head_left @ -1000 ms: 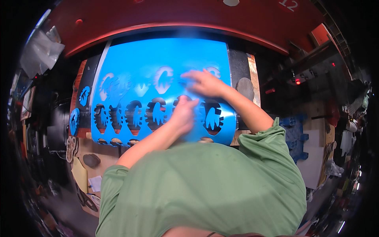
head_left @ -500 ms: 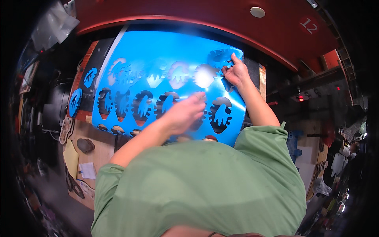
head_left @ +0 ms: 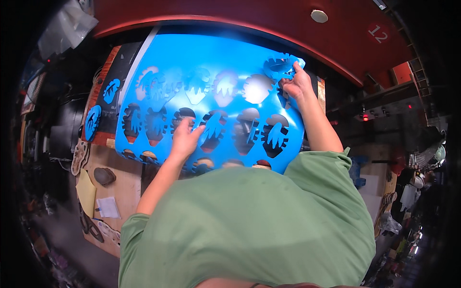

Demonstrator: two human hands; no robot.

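A large glossy blue sheet (head_left: 201, 53) lies before me, curving down toward my body, with rows of notched oval openings cut through it. My left hand (head_left: 185, 139) is over an opening in the middle row, thumb and fingers apart, with nothing visible in it. At the sheet's far right corner, my right hand (head_left: 298, 85) grips blue cut-out pieces (head_left: 278, 67) with notched edges; how many is hard to tell. Two loose blue cut-outs, one farther (head_left: 111, 91) and one nearer (head_left: 92, 123), rest on the dark surface left of the sheet.
A red machine panel (head_left: 230, 14) spans the far side. On the wooden table at left are a dark rounded lump (head_left: 104, 176), yellow paper (head_left: 86, 194), a white paper (head_left: 108, 207) and an outlined shape (head_left: 80, 157). Clear plastic (head_left: 67, 29) hangs at far left.
My left hand has moved left across the sheet, from the right part of the middle row, and its fingers have spread. My right hand has shifted slightly right, still with the cut-outs.
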